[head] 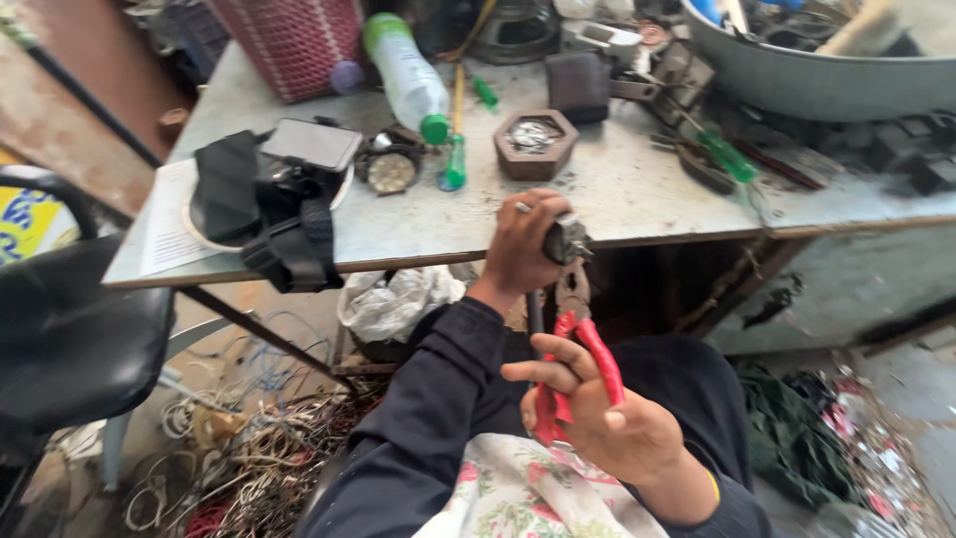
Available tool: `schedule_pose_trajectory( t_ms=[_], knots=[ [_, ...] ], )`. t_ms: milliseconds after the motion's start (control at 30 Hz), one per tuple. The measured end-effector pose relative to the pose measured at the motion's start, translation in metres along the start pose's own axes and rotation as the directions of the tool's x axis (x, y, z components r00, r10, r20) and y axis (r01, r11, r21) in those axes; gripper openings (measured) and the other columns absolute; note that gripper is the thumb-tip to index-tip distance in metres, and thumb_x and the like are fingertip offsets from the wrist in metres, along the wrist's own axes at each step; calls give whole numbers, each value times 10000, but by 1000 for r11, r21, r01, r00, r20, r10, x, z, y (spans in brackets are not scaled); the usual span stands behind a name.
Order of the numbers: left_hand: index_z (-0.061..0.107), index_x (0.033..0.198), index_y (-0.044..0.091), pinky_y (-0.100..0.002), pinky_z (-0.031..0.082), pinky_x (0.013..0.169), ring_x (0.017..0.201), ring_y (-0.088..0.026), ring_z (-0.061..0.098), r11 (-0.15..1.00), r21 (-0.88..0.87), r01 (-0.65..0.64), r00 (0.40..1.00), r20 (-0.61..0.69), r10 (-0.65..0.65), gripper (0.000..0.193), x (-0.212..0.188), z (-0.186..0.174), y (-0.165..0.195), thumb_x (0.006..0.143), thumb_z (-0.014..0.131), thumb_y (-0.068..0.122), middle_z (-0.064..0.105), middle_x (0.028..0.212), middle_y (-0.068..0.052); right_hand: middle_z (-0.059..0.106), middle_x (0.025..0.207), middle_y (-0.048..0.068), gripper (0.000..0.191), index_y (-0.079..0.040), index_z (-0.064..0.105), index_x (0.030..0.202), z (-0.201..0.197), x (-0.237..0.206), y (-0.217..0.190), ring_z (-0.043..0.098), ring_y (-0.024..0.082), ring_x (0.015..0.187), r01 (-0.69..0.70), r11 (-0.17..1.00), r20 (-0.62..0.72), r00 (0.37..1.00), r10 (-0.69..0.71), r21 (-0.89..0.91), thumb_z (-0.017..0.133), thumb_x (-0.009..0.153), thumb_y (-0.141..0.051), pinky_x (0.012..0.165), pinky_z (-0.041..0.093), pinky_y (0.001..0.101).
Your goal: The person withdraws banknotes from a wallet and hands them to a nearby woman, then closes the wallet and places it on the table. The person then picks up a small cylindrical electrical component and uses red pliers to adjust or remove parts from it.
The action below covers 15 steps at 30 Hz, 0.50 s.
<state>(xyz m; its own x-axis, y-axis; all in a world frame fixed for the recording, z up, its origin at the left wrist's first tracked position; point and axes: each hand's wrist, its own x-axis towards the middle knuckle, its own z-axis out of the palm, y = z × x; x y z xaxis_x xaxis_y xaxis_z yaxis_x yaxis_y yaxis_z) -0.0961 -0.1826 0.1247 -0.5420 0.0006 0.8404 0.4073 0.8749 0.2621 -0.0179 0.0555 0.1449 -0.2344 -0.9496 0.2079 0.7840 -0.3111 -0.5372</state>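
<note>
My left hand (523, 244) is closed around a small dark metal part (566, 239) held just in front of the table's edge. My right hand (597, 418) grips red-handled pliers (583, 344) by the handles, fingers wrapped around one of them. The pliers' jaws point up and meet the underside of the metal part. Both arms wear dark sleeves, and a floral cloth (518, 493) lies across my lap.
The grey worktable (617, 189) carries a hexagonal wooden dish (535, 142), green-handled screwdrivers (455, 149), a plastic bottle (408, 75), a black strap device (289, 214) and a large metal basin (817, 70). A black chair (70, 339) stands left; tangled wires (269, 468) litter the floor.
</note>
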Motion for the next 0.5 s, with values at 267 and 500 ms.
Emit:
schedule_pose_trajectory(
  t_ms=[267, 500],
  knots=[
    [558, 1197, 159, -474, 407, 1096, 1201, -282, 588, 999, -30, 30, 1000, 2, -30, 648, 3, -5, 5, 629, 868, 195, 617, 1218, -30, 355, 1597, 272, 1058, -9, 211, 1580, 1, 3, 4, 475, 325, 1318, -37, 971, -49, 998, 26, -234, 810, 757, -299, 1077, 415, 511],
    [556, 1184, 161, -468, 415, 1094, 1196, -290, 590, 999, -33, 43, 999, 0, -43, 605, 2, -6, 7, 646, 834, 157, 613, 1198, -32, 364, 1638, 272, 1073, 19, 252, 1581, 13, 0, 0, 354, 321, 1540, -39, 879, -72, 997, 6, -476, 814, 784, -430, 1186, 355, 457]
  ],
)
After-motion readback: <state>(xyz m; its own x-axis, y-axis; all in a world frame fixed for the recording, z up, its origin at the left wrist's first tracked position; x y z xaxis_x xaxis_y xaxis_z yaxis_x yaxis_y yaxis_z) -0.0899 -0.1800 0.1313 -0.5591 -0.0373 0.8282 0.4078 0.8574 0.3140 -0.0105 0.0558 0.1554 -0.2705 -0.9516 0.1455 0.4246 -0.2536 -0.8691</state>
